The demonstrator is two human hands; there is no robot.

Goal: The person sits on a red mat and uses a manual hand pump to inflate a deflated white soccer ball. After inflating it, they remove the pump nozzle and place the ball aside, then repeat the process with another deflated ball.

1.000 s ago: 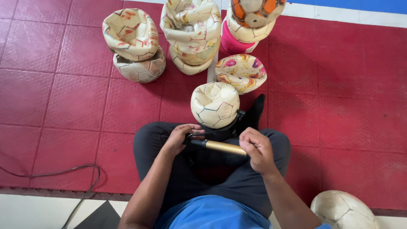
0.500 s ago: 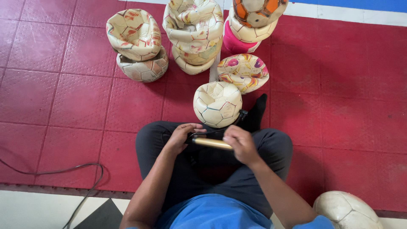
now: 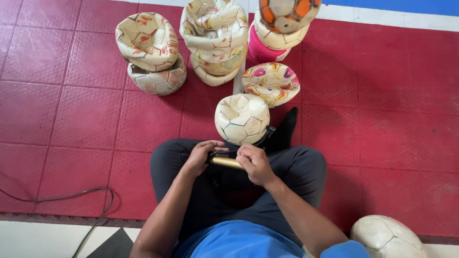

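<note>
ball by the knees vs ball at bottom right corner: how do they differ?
The ball by the knees is dented and partly collapsed, with faint coloured markings; the ball at the bottom right corner looks round, full and plain off-white. The first sits in front of the hands, on red matting; the second lies behind the person's right elbow. Both are worn panelled footballs.

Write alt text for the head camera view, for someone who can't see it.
A seated person's left hand and right hand grip a gold hand pump on their lap, beside a dented cream football. Stacks of deflated footballs sit ahead on red floor mats.
</note>
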